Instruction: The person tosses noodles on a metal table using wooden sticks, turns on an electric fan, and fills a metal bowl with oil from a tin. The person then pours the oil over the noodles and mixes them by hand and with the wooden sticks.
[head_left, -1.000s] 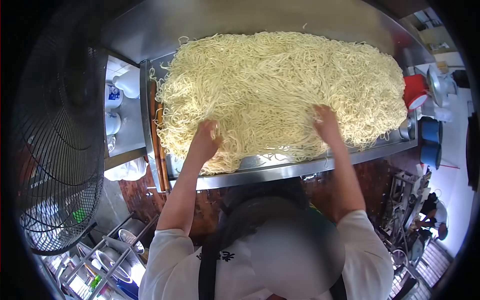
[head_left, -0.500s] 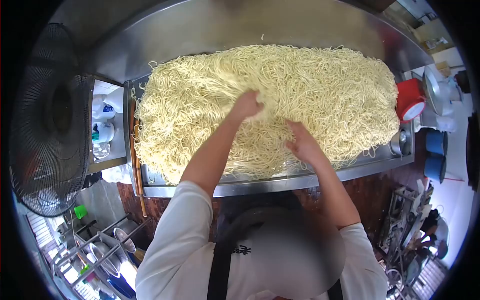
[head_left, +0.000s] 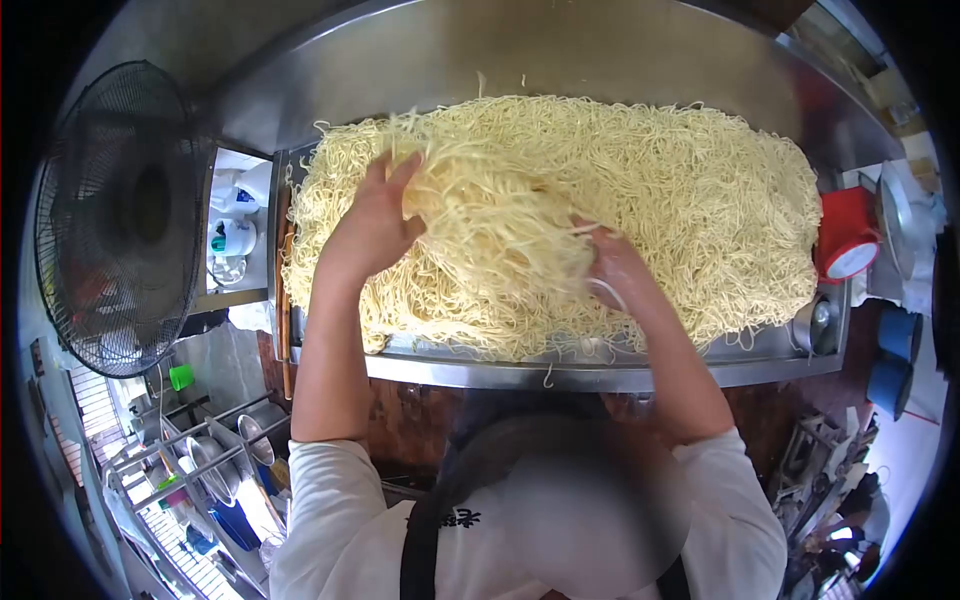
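Note:
A broad, thick layer of pale yellow noodles [head_left: 700, 200] covers a metal-edged work surface. Between my two hands a loose clump is lifted and smeared by motion. My left hand [head_left: 372, 222] is at the clump's left edge, back of the hand up, fingers spread apart and thumb pointing right. On the other side, my right hand [head_left: 618, 268] is at the clump's right edge, with a few strands draped across its fingers. Its fingertips are partly hidden among the noodles it grips.
A large black fan [head_left: 120, 220] stands at the left. Wooden sticks [head_left: 287, 310] lie along the surface's left end. At the right are a red scale [head_left: 845, 235] and a metal bowl [head_left: 822, 318]. The surface's metal front edge [head_left: 480, 376] runs before my body.
My left hand has moved left and its fingers have spread. My right hand has risen slightly and now has strands over it. Noodles between the hands have been lifted and loosened.

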